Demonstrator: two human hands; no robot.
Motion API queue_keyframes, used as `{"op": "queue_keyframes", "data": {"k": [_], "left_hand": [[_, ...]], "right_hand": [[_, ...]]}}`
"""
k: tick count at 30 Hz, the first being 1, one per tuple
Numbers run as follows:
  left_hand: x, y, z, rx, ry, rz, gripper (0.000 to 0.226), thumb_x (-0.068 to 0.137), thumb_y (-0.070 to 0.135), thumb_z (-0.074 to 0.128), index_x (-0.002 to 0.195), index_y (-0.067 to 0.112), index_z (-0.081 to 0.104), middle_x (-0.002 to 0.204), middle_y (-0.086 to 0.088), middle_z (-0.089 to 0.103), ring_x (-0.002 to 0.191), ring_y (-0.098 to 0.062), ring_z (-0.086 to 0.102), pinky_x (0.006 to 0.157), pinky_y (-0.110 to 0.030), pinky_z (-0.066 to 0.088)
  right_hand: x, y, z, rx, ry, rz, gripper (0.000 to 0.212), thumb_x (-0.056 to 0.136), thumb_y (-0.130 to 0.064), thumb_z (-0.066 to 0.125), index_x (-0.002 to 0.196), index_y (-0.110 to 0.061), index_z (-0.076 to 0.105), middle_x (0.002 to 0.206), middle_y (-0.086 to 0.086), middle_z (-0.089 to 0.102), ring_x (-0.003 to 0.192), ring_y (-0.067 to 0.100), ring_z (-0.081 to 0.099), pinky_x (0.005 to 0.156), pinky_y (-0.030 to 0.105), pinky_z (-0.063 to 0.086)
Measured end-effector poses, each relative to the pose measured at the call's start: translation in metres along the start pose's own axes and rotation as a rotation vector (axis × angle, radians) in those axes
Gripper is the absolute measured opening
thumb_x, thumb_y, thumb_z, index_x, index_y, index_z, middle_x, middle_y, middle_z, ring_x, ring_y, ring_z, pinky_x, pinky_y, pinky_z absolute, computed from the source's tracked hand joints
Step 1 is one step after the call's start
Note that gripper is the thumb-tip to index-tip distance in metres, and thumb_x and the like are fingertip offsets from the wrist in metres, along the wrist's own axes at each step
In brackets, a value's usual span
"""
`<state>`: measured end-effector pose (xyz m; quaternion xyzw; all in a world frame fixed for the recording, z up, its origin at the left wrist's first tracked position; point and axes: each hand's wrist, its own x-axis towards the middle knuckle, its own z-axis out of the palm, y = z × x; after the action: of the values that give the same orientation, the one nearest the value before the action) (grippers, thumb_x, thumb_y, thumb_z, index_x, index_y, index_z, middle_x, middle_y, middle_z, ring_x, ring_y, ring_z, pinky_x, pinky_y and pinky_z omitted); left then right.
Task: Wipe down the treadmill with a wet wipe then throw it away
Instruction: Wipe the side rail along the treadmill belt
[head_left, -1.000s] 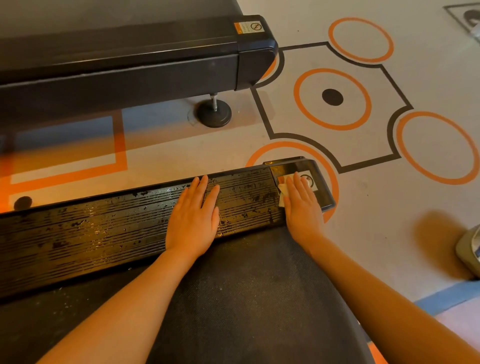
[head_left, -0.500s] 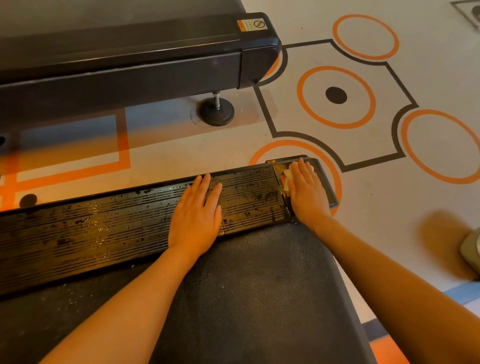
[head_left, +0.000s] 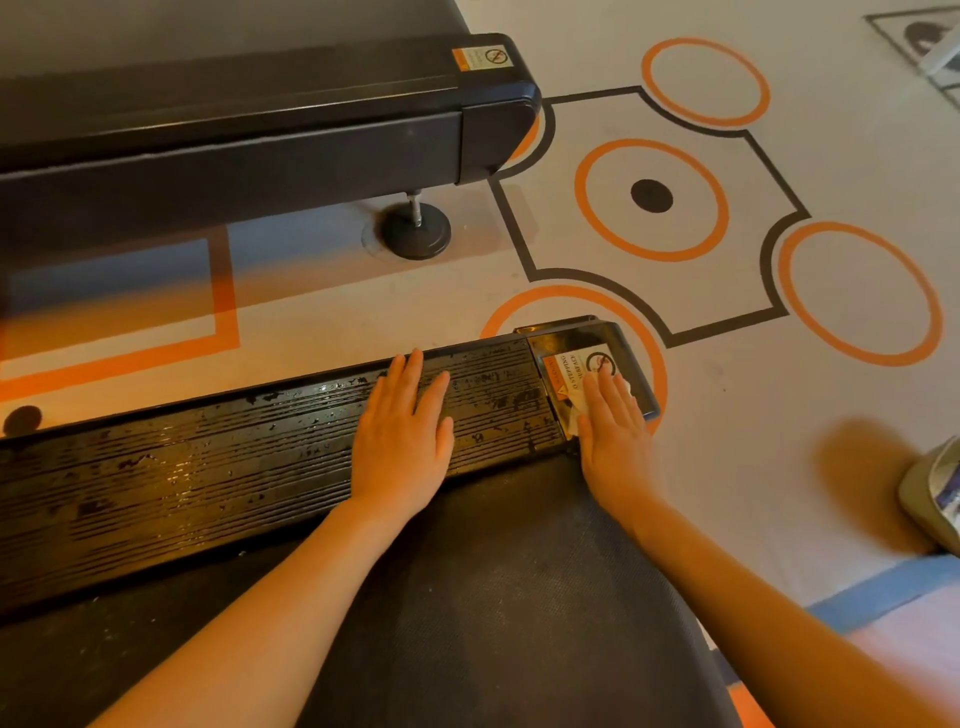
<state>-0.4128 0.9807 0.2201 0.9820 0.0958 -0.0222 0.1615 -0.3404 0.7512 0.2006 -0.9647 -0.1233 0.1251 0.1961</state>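
The treadmill's ribbed black side rail (head_left: 208, 467) runs across the view, wet and glossy, with the dark belt (head_left: 467, 597) below it. My left hand (head_left: 402, 436) lies flat on the rail with straight fingers. My right hand (head_left: 615, 431) presses a white wet wipe (head_left: 574, 415) flat onto the rail's end cap (head_left: 613, 338), just below a warning sticker (head_left: 576, 366). Only the wipe's edges show around my fingers.
A second black treadmill (head_left: 260, 119) stands beyond, with a round levelling foot (head_left: 415, 234) on the floor. The pale floor (head_left: 727, 415) carries orange rings and dark lines. A shoe (head_left: 935, 499) shows at the right edge.
My right hand slid the wipe up over the end cap, then back down toward me, uncovering the warning sticker. My left hand stayed flat on the rail.
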Motion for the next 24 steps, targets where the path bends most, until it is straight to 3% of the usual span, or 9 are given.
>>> {"op": "queue_keyframes", "data": {"k": [3, 8, 15, 24], "left_hand": [[0.014, 0.025, 0.006, 0.028, -0.051, 0.097, 0.055, 0.103, 0.039, 0.034, 0.154, 0.025, 0.021, 0.164, -0.006, 0.000, 0.150, -0.023, -0.007, 0.117, -0.037, -0.005], [0.027, 0.040, 0.018, 0.085, -0.132, 0.096, 0.058, 0.104, 0.044, 0.028, 0.156, 0.026, 0.009, 0.163, -0.007, -0.010, 0.149, -0.025, -0.014, 0.122, -0.043, -0.003], [0.023, 0.032, 0.027, 0.065, -0.055, 0.154, 0.059, 0.101, 0.044, 0.037, 0.153, 0.020, 0.026, 0.163, -0.012, 0.009, 0.150, -0.029, 0.004, 0.119, -0.043, 0.001], [0.020, 0.032, 0.028, 0.103, -0.014, 0.155, 0.058, 0.099, 0.046, 0.029, 0.151, 0.022, 0.032, 0.162, -0.011, 0.017, 0.150, -0.028, 0.010, 0.121, -0.044, 0.009]], "right_hand": [[0.010, 0.000, -0.002, -0.029, -0.029, 0.001, 0.055, 0.107, -0.024, 0.033, 0.156, -0.017, 0.009, 0.164, 0.002, -0.001, 0.149, 0.017, -0.008, 0.115, 0.030, -0.007], [0.038, -0.005, -0.011, 0.003, -0.016, -0.004, 0.053, 0.107, -0.026, 0.032, 0.156, -0.018, 0.014, 0.164, 0.001, 0.002, 0.150, 0.018, -0.004, 0.119, 0.037, 0.000], [0.053, -0.005, -0.016, -0.044, -0.048, 0.010, 0.053, 0.107, -0.031, 0.028, 0.156, -0.020, 0.013, 0.164, 0.000, 0.000, 0.150, 0.018, -0.004, 0.117, 0.033, -0.001], [0.002, 0.002, -0.006, 0.020, -0.005, -0.021, 0.053, 0.106, -0.022, 0.034, 0.155, -0.016, 0.013, 0.162, 0.001, 0.003, 0.142, 0.010, -0.014, 0.121, 0.038, 0.001]]}}
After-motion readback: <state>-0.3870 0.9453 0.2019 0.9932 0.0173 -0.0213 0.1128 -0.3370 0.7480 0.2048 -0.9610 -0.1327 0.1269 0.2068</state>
